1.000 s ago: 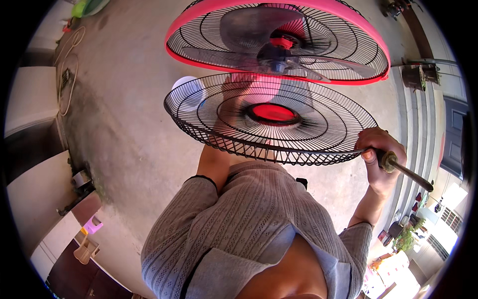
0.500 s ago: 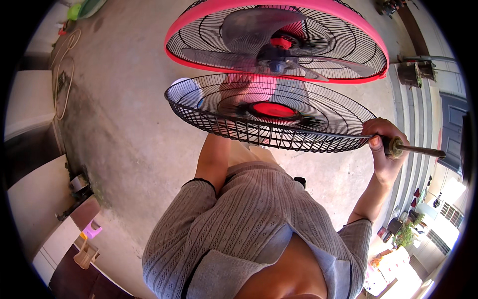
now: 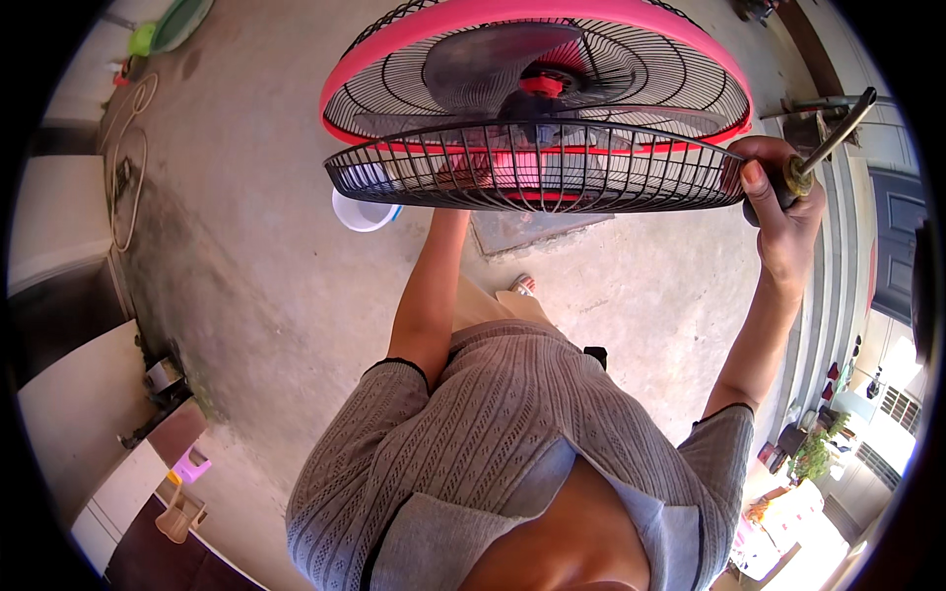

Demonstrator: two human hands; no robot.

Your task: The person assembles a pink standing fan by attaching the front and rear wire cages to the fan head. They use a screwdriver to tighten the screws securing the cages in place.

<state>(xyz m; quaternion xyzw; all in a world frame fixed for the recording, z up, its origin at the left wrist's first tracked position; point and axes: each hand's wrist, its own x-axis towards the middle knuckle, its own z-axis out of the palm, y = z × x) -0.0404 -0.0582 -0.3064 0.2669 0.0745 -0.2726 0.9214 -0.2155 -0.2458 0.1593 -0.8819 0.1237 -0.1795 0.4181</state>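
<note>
A fan with a pink ring (image 3: 537, 12) stands in front of me. Its dark see-through blades (image 3: 498, 59) and the black back wire guard behind them are exposed. Below and nearer to me, a detached black front grille (image 3: 552, 163) is held up, tilted so that its side wires face me. My right hand (image 3: 783, 222) grips the grille's right edge. In the same hand is a screwdriver (image 3: 838, 133), its metal shaft pointing up and right. My left forearm reaches up behind the grille; my left hand (image 3: 471, 169) shows only through the wires, its fingers unclear.
A white bucket (image 3: 363, 213) stands on the concrete floor beyond the grille's left side, with a dark floor slab (image 3: 527, 231) near it. A hose (image 3: 116, 202) lies along the left wall. Steps (image 3: 838, 276) and a blue-grey door (image 3: 895, 246) are at right.
The grille has risen toward the fan and tilted, hiding its red centre mostly. My right hand moved up, and the screwdriver shaft swung from level to pointing upward. My left arm reaches slightly higher.
</note>
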